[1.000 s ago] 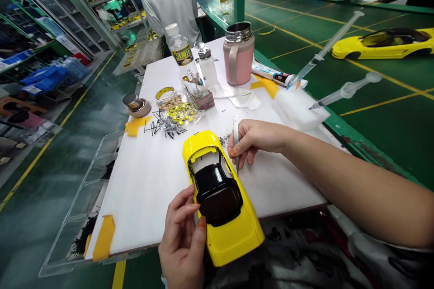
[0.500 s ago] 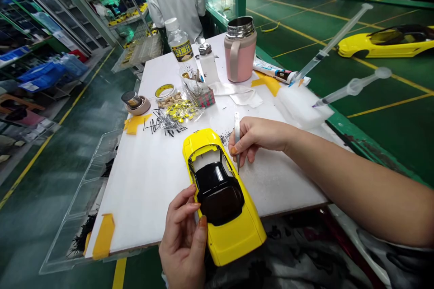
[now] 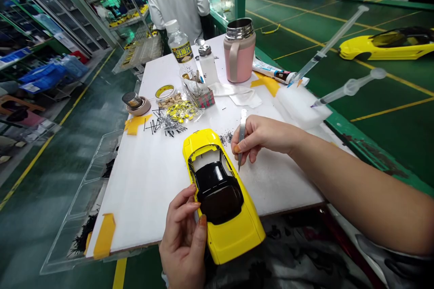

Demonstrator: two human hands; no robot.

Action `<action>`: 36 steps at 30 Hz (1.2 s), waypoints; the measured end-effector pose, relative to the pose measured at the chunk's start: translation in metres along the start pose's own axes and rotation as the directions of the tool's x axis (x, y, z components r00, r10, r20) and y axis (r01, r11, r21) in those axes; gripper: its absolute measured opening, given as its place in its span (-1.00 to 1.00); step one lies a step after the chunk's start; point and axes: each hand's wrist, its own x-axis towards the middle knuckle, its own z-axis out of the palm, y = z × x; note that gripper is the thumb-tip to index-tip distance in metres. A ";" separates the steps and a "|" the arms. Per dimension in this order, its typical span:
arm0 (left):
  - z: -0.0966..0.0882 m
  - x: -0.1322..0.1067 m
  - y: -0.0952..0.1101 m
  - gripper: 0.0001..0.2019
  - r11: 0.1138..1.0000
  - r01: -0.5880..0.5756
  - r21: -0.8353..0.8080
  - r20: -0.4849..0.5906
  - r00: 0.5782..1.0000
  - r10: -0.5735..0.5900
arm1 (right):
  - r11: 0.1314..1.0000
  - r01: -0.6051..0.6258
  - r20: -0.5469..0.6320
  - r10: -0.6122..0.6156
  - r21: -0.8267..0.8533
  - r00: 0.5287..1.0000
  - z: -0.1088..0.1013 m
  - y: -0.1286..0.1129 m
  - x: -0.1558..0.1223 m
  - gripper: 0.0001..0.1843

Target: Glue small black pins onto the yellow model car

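Fingers of right hand [image 3: 249, 142] pinched on metal tweezers [image 3: 242, 128], tip down; left hand [image 3: 183, 235] grips yellow model car shell [image 3: 233, 237] at the near edge of the white board [image 3: 142, 189]. Clock from shell: 11, clear bag [image 3: 166, 122] with small yellow parts; 12, open pink mug [image 3: 240, 58], contents not visible; 9, clear compartment tray [image 3: 64, 230], black pieces inside; 2, white foam block [image 3: 305, 115], two syringes stuck in. Green floor [image 3: 37, 189], yellow line at 10. Person in white shirt [image 3: 176, 0] toward 11. Second yellow car [image 3: 369, 49] farther at 2.
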 end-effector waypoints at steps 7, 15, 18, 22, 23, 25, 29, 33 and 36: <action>0.002 0.000 -0.001 -0.82 1.000 0.027 -0.012 -0.022 0.999 -0.027 | 1.000 0.007 0.001 -0.007 -0.002 1.000 0.001 0.001 0.000 -0.82; 0.001 0.001 -0.002 -0.83 1.000 0.026 -0.011 -0.033 0.999 -0.026 | 1.000 0.003 0.003 -0.003 -0.002 1.000 0.003 0.002 0.001 -0.83; 0.001 0.000 -0.001 -0.83 1.000 0.025 -0.011 -0.031 0.999 -0.025 | 1.000 0.003 0.002 -0.003 0.000 1.000 0.003 0.002 0.000 -0.82; 0.001 0.000 -0.001 -0.82 1.000 0.024 -0.008 -0.025 0.999 -0.024 | 1.000 0.009 -0.005 -0.009 0.007 1.000 0.002 0.002 -0.001 -0.80; 0.001 0.000 -0.001 -0.82 1.000 0.020 -0.007 -0.019 1.000 -0.021 | 1.000 0.012 -0.009 -0.012 0.011 1.000 0.002 0.002 -0.001 -0.80; 0.001 0.000 -0.002 -0.81 1.000 0.014 -0.003 -0.008 1.000 -0.014 | 1.000 0.020 -0.013 -0.019 0.019 1.000 0.001 0.001 -0.002 -0.81; 0.000 0.000 -0.001 -0.79 1.000 0.000 0.003 0.009 1.000 0.000 | 1.000 0.026 -0.009 -0.026 0.014 1.000 0.002 0.002 -0.002 -0.82; 0.000 0.000 -0.001 -0.79 1.000 -0.012 -0.001 0.017 1.000 0.012 | 1.000 0.024 -0.011 -0.023 0.018 1.000 0.004 0.003 0.000 -0.82; -0.001 -0.001 -0.002 -0.79 1.000 -0.008 0.002 0.010 1.000 0.008 | 0.999 0.024 -0.007 -0.024 0.025 1.000 0.004 0.004 0.000 -0.82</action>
